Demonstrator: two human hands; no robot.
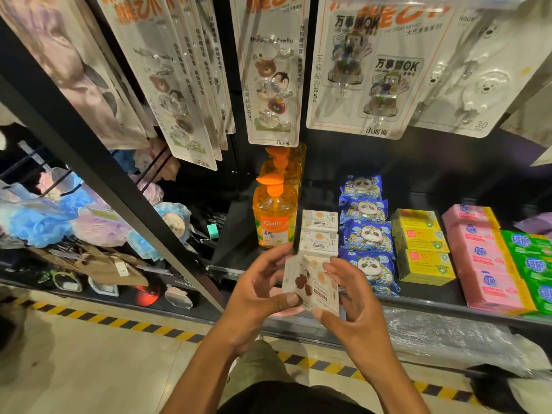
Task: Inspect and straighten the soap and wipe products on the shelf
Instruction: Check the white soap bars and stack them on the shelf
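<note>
A small white wipe pack (310, 282) with brown flower prints is held in front of the black shelf (418, 303). My left hand (260, 288) grips its left side with thumb on the front. My right hand (349, 297) pinches its right edge. Behind it, two matching white packs (319, 234) lie in a row on the shelf. To their left stand orange soap pump bottles (274, 216). To the right lie blue panda wipe packs (366, 231), yellow soap boxes (421, 246), pink soap bars (484, 264) and green soap bars (534, 258).
Hook packs on cards (271, 70) hang above the shelf. A black upright post (113, 186) divides off the left bay, which holds bath sponges (38, 216). Yellow-black tape (119, 321) marks the floor below. Plastic wrap (448, 333) lies under the shelf at right.
</note>
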